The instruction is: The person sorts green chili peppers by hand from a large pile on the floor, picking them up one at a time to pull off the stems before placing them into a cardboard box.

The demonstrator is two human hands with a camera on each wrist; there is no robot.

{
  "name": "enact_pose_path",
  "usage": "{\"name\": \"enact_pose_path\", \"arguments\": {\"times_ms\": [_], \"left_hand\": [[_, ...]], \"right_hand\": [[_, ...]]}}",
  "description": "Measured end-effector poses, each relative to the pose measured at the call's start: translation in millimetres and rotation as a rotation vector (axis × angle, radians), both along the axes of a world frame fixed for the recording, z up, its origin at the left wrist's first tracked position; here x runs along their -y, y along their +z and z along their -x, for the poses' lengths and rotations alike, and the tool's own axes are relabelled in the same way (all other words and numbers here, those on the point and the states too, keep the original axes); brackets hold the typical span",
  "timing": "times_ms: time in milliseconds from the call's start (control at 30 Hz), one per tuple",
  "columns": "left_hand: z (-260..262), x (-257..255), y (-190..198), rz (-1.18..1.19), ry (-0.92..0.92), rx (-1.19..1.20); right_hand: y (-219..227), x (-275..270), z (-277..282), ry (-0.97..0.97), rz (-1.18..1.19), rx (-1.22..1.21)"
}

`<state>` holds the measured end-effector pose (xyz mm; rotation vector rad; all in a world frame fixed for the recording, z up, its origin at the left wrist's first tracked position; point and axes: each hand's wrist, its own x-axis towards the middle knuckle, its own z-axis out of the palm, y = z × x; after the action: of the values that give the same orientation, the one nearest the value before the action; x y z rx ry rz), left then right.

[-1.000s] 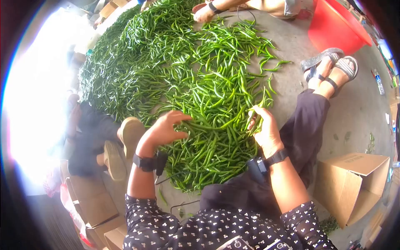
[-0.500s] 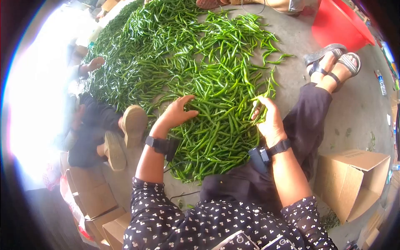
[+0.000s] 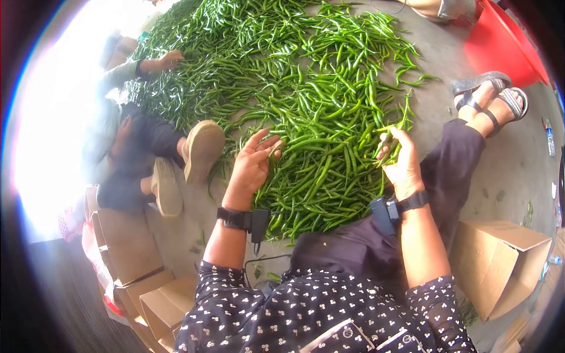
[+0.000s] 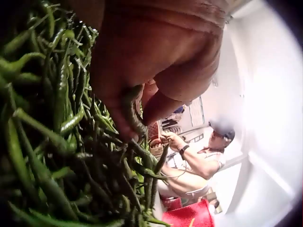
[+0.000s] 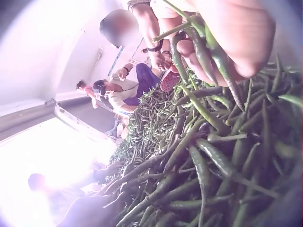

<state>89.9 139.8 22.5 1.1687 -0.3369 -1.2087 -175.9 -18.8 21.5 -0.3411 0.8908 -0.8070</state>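
A wide heap of green chilies (image 3: pixel 318 117) covers the floor before the person. The left hand (image 3: pixel 253 163) is over the heap's near left side; in the left wrist view its thumb and fingers pinch a curved green chili (image 4: pixel 133 111). Several chilies (image 5: pixel 203 49) are held in the curled fingers of the right hand (image 3: pixel 403 159), at the heap's right side, with stems and tips sticking out. Part of the right palm is cut off by the edge of the right wrist view.
An open cardboard box (image 3: pixel 488 265) stands at the right, more boxes (image 3: pixel 129 247) at the left. A red basin (image 3: pixel 503 44) is at the upper right, near sandaled feet (image 3: pixel 491 103). Another person's shoes (image 3: pixel 203 150) and reaching arm (image 3: pixel 147 66) are on the left.
The left hand's fingers have closed from a spread pose onto a chili. The right hand keeps its chilies. The head view has shifted, and the other person's arm at left reaches farther over the heap.
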Motion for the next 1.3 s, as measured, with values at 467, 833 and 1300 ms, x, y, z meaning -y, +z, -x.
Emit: {"name": "enact_pose_path", "arguments": {"times_ms": [467, 833, 1300], "left_hand": [[8.0, -53.9, -16.4, -0.202, 0.150, 0.104], [23.0, -42.8, -10.2, -0.053, 0.063, -0.091], [14.5, -13.7, 9.8, 0.089, -0.020, -0.217]], "right_hand": [[-1.8, 0.2, 0.8, 0.003, 0.013, -0.059], [-4.1, -0.9, 5.5, 0.010, 0.059, -0.053], [-2.0, -0.7, 4.7, 0.004, 0.025, -0.010]]}}
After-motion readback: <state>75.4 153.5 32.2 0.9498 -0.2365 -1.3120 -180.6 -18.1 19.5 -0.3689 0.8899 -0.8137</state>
